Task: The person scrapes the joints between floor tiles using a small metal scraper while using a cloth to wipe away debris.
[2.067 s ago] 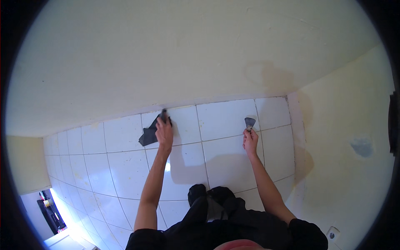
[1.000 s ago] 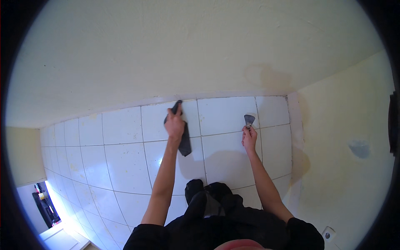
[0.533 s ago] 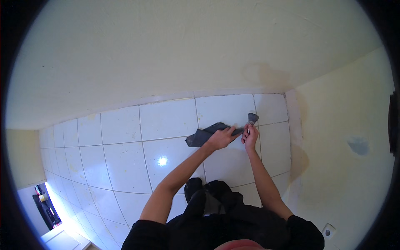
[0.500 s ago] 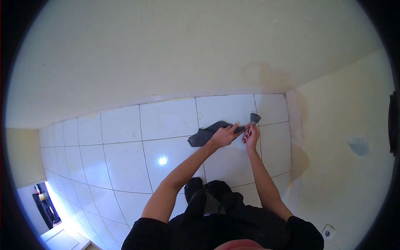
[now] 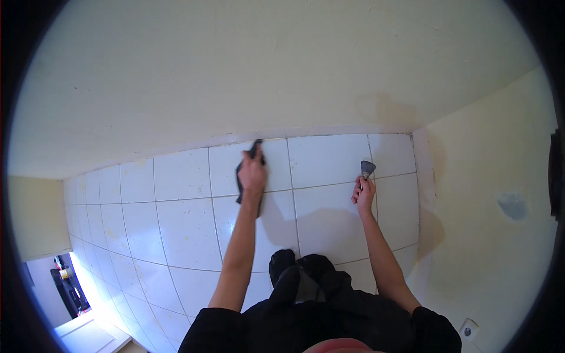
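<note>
Two bare hands over a white tiled floor (image 5: 179, 176), viewed from above. The left hand (image 5: 253, 174) is closed on a dark cloth (image 5: 254, 149), which lies bunched beneath palm and fingers at the far edge of the floor, where the tiles meet the pale wall (image 5: 235, 76); one tip of the cloth projects past the fingers, and a loose end trails back toward the wrist. The right hand (image 5: 365, 193), well apart from the left, is wrapped around the handle of a putty knife (image 5: 368, 167), whose flared grey blade points toward the far edge, near the floor's far right corner; whether the blade touches the tile cannot be told from this height. Likely faults, as judged here: an uneven spot along the far edge could snag the cloth and pull it from under the fingers; uneven pressure could bunch its loose end; a careless tilt of the right wrist could let the blade's corner scratch the glaze.
</note>
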`<state>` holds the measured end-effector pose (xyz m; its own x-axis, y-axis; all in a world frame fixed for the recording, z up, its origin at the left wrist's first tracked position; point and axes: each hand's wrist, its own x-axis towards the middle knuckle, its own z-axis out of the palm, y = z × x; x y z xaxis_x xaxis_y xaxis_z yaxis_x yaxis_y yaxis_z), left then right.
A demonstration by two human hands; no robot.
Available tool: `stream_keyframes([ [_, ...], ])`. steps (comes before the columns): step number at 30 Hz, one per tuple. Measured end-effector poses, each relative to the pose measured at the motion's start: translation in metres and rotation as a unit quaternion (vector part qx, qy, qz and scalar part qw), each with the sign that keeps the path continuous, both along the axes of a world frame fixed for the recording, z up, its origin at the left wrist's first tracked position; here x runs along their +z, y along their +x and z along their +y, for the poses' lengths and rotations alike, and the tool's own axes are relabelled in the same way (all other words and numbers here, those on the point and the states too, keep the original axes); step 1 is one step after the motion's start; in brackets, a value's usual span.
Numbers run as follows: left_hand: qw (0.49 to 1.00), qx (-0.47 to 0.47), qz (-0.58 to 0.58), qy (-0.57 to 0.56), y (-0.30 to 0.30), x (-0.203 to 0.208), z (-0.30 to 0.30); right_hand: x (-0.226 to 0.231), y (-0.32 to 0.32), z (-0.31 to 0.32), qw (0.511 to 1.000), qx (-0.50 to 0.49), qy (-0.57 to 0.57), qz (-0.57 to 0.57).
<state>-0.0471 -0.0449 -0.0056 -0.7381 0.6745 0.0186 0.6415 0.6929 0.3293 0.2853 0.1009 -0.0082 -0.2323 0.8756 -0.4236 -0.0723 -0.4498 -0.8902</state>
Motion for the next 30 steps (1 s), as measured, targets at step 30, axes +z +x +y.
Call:
stream_keyframes([
  [30,0.904,-0.046,-0.338,0.258,-0.028,0.07,-0.118,0.115,-0.221,-0.123,0.547,0.548,0.585,-0.24],
])
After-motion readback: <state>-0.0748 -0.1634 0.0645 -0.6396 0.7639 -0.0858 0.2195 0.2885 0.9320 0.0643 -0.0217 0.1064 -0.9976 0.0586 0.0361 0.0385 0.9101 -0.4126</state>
